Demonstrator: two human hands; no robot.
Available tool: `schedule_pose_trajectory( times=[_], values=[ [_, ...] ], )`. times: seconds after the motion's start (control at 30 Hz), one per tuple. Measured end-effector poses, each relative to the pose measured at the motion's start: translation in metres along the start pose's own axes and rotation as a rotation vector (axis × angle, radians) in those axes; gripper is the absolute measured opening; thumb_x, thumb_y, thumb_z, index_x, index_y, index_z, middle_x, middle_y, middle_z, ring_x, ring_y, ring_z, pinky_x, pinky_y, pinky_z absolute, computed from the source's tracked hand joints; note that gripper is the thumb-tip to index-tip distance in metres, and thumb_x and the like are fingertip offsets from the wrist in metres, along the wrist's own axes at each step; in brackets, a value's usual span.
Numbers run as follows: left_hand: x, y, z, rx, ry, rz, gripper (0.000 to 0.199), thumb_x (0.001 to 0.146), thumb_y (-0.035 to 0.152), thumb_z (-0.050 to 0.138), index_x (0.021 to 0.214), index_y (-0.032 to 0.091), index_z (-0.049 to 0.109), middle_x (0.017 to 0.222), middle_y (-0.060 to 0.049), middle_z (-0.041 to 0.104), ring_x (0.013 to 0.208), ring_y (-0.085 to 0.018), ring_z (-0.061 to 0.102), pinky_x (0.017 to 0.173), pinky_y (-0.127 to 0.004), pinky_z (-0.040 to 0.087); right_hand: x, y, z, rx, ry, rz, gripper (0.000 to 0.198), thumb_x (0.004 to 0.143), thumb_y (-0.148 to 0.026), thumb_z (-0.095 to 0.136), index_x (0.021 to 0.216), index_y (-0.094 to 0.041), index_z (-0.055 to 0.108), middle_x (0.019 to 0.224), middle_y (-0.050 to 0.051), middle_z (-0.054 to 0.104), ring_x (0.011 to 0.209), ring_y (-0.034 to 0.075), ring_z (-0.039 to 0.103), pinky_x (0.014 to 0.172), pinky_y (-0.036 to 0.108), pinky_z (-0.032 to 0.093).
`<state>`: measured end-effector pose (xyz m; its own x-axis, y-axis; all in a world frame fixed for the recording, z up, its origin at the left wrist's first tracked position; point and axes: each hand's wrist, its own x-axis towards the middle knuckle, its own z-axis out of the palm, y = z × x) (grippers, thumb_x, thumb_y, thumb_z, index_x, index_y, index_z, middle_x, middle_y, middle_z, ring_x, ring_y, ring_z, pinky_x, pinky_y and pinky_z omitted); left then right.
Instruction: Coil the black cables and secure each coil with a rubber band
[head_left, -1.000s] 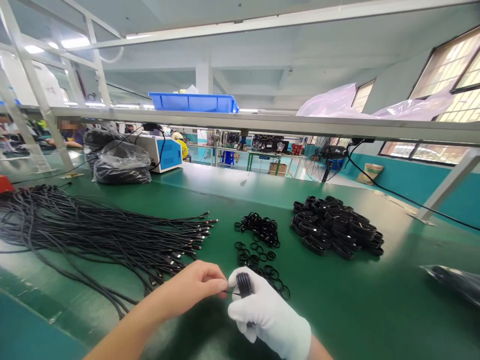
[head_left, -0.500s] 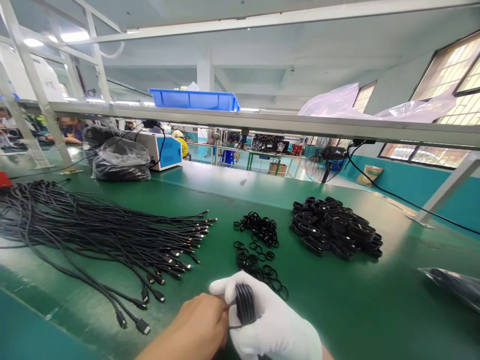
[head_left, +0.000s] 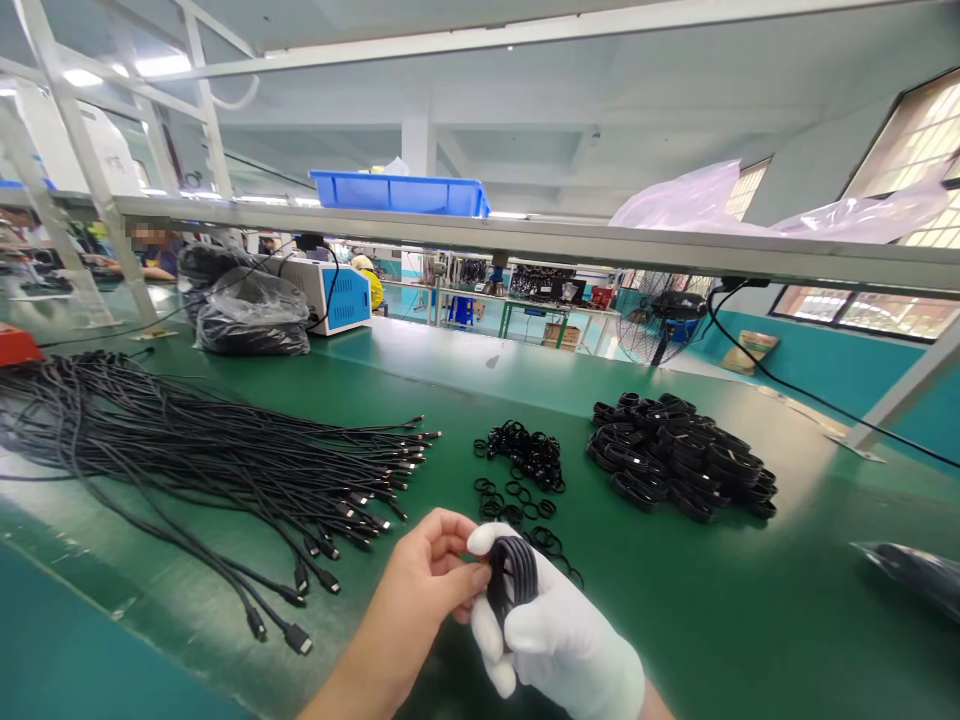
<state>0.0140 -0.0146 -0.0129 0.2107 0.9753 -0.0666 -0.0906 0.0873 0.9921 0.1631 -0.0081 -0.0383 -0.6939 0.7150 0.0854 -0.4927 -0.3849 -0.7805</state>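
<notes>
A black cable wound into a small coil (head_left: 516,570) is held by my right hand (head_left: 559,625), which wears a white glove. Its gloved fingers are closed around the loops. My bare left hand (head_left: 431,575) meets the coil's left side, thumb and fingertips pinched at the cable there. What lies between those fingertips is mostly hidden. Just beyond the hands lie loose black rings (head_left: 525,500), with a denser heap of black rings (head_left: 525,450) behind them. To the left stretches a bundle of straight black cables (head_left: 225,440), plug ends pointing right and towards me.
A pile of coiled black cables (head_left: 679,455) lies on the right of the green table (head_left: 420,390). At the right edge is a plastic bag (head_left: 911,575). Farther back stand a bagged black bundle (head_left: 251,315) and a blue-and-white machine (head_left: 341,295). A shelf beam (head_left: 525,235) crosses above.
My left hand has opened out from a tight fist to a pinch at the coil. The right hand has turned the coil, so its loop opening now shows. The view has shifted slightly.
</notes>
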Motion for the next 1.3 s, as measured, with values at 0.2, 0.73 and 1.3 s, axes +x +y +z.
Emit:
schedule_pose_trajectory(
  times=[0.2, 0.73, 1.3],
  values=[
    [-0.004, 0.03, -0.014, 0.558, -0.03, 0.197, 0.033, 0.074, 0.02, 0.056, 0.105, 0.026, 0.066, 0.106, -0.004, 0.059, 0.099, -0.022, 0.05, 0.091, -0.034, 0.038, -0.001, -0.001, -0.001, 0.065, -0.058, 0.144, 0.071, 0.056, -0.027, 0.07, 0.119, -0.009, 0.046, 0.067, 0.005, 0.065, 0.047, 0.013, 0.057, 0.044, 0.021, 0.041],
    [0.023, 0.017, -0.02, 0.24, -0.01, -0.062, 0.024, 0.077, 0.036, 0.055, 0.085, 0.014, 0.056, 0.058, 0.004, 0.056, 0.044, -0.008, 0.047, 0.044, -0.021, 0.035, 0.014, 0.002, 0.022, -0.262, 0.393, -0.006, 0.048, 0.062, -0.022, 0.072, 0.105, -0.017, 0.051, 0.1, 0.006, 0.055, 0.083, 0.016, 0.055, 0.068, 0.029, 0.044],
    [0.005, 0.0, -0.017, 0.187, -0.153, -0.112, 0.016, 0.074, 0.025, 0.057, 0.066, 0.016, 0.046, 0.06, 0.006, 0.046, 0.054, -0.008, 0.043, 0.053, -0.02, 0.035, 0.013, 0.015, 0.006, -0.189, 0.291, 0.054, 0.042, 0.056, -0.019, 0.077, 0.09, -0.012, 0.053, 0.082, 0.004, 0.059, 0.073, 0.013, 0.055, 0.062, 0.025, 0.042]
  ],
)
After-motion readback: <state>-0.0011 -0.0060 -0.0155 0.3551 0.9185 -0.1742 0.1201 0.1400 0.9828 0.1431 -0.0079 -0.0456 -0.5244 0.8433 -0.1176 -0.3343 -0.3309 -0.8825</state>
